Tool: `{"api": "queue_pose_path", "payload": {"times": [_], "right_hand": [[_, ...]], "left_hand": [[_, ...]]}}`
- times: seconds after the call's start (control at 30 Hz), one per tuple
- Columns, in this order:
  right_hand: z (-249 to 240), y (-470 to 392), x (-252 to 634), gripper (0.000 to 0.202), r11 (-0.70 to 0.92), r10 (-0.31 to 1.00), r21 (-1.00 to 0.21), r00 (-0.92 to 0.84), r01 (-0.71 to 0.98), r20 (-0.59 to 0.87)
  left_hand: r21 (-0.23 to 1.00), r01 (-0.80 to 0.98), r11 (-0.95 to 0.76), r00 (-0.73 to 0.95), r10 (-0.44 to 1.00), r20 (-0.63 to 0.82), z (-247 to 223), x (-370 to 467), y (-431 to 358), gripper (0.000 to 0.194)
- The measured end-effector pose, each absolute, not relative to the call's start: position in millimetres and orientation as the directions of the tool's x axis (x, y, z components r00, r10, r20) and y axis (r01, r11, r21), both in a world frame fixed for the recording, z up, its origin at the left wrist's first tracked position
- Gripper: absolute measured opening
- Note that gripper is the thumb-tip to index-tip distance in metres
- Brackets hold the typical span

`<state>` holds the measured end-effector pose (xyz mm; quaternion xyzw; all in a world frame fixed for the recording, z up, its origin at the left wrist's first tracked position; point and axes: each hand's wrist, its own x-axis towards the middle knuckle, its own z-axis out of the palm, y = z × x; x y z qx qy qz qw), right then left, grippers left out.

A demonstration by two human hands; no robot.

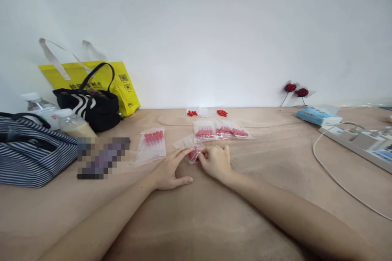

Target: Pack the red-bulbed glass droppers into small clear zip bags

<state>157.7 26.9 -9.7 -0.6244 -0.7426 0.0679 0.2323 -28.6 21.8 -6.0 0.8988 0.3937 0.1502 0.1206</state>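
Note:
A small clear zip bag (pixel 194 155) with red-tipped pieces in it lies on the table between my hands. My left hand (pixel 170 172) rests flat with its thumb spread, fingertips touching the bag's left side. At the bag's right edge, my right hand (pixel 216 162) is closed in a pinch on the plastic; its fingertips are partly hidden. Left of my hands lies another zip bag (pixel 153 143), holding several red-headed sticks with pale stems. Just behind, more filled bags (pixel 204 129) overlap in a row. Small red pieces (pixel 222 112) lie on clear plastic near the wall.
On the left stand a striped bag (pixel 36 155), bottles (pixel 75 124), a black handbag (pixel 88 108) and a yellow tote (pixel 124 77). A pixelated object (pixel 104 159) lies nearby. To the right are a tissue pack (pixel 318 116), a power strip (pixel 352 140), its cable and two dark red roses (pixel 302 92).

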Motion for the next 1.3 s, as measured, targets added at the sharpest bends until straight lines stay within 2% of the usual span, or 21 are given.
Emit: {"api": "queue_pose_path", "payload": {"times": [0.13, 0.3, 0.37, 0.5, 0.6, 0.77, 0.83, 0.9, 0.97, 1.03, 1.13, 1.2, 1.3], "right_hand": [[-5.9, 27.7, 158.9, 0.032, 0.186, 0.974, -0.417, -0.11, 0.89, 0.199], [-2.9, 28.7, 161.8, 0.027, 0.251, 0.95, -0.228, -0.194, 0.941, 0.245], [-3.5, 29.8, 162.4, 0.027, 0.258, 0.945, -0.203, -0.203, 0.945, 0.255], [-7.4, 32.3, 162.6, 0.033, 0.207, 0.965, -0.289, -0.145, 0.935, 0.22], [-9.8, 32.0, 161.3, 0.036, 0.207, 0.97, -0.304, -0.154, 0.93, 0.19], [-11.2, 28.7, 160.5, 0.036, 0.268, 0.945, -0.27, -0.198, 0.925, 0.259], [-12.6, 29.3, 165.6, 0.033, 0.309, 0.935, -0.305, -0.228, 0.901, 0.272], [-15.2, 32.4, 176.4, 0.024, 0.425, 0.894, -0.351, -0.326, 0.834, 0.308], [-18.7, 38.3, 191.7, 0.009, 0.565, 0.814, -0.35, -0.434, 0.747, 0.387], [-22.6, 46.2, 208.0, 0.022, 0.653, 0.733, -0.294, -0.486, 0.697, 0.475], [-27.7, 58.9, 224.9, 0.039, 0.717, 0.653, -0.19, -0.551, 0.671, 0.52], [-30.3, 66.0, 228.2, 0.035, 0.732, 0.616, -0.1, -0.593, 0.674, 0.518], [-32.5, 72.3, 224.9, 0.023, 0.744, 0.56, 0.025, -0.644, 0.667, 0.52]], "left_hand": [[0.343, 0.684, -0.643, 0.634, 0.758, 0.157, -5.6, -28.5, 21.2, 0.076], [0.349, 0.688, -0.636, 0.636, 0.76, 0.133, -3.7, -27.5, 20.0, 0.071], [0.347, 0.678, -0.648, 0.645, 0.751, 0.142, -3.5, -27.4, 20.0, 0.069], [0.348, 0.668, -0.658, 0.652, 0.742, 0.152, -3.7, -27.7, 20.1, 0.069], [0.347, 0.671, -0.656, 0.654, 0.743, 0.14, -3.7, -27.7, 20.1, 0.07], [0.326, 0.669, -0.668, 0.659, 0.736, 0.153, -4.0, -28.1, 20.7, 0.069], [0.308, 0.664, -0.681, 0.666, 0.726, 0.17, -5.0, -29.3, 21.5, 0.069], [0.283, 0.647, -0.708, 0.681, 0.704, 0.201, -6.7, -30.8, 22.4, 0.068], [0.248, 0.621, -0.744, 0.697, 0.669, 0.26, -8.8, -31.2, 23.1, 0.062], [0.193, 0.599, -0.777, 0.699, 0.625, 0.349, -10.8, -29.7, 23.8, 0.051], [0.036, 0.556, -0.83, 0.723, 0.505, 0.471, -13.6, -23.5, 25.6, 0.028], [-0.094, 0.51, -0.855, 0.771, 0.406, 0.49, -15.7, -18.3, 27.5, 0.021], [-0.233, 0.46, -0.857, 0.819, 0.308, 0.485, -19.9, -13.8, 30.9, 0.021]]}}
